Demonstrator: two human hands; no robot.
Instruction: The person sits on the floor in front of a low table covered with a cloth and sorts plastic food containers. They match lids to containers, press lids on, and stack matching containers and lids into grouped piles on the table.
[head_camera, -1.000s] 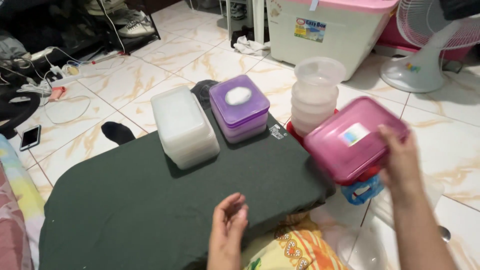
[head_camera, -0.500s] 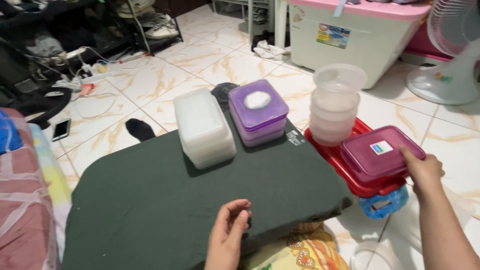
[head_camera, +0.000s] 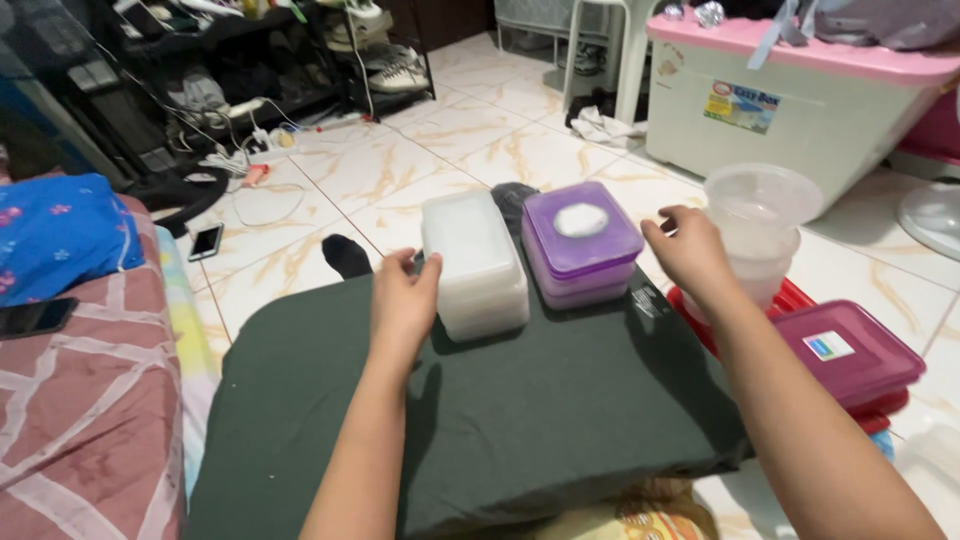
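While my left hand (head_camera: 403, 300) rests against the near left corner of the white lidded container (head_camera: 473, 262), its grip is loose and only touching, fingers curled on the edge and not closed around anything. My right hand (head_camera: 692, 255) hovers just right of the purple container (head_camera: 580, 243), grip wide and holding nothing; I cannot tell whether the fingertips touch its lid. Both containers sit side by side at the far end of the dark green padded surface (head_camera: 520, 420), lids on, the purple one looking like two stacked. Off the surface to my right, a stack of clear round tubs (head_camera: 760, 225) stands on a red lid, and a magenta container (head_camera: 848, 352) lies closed on the pile beside it. So I judge two boxes placed and aligned, with the pieces on the floor not yet brought over.
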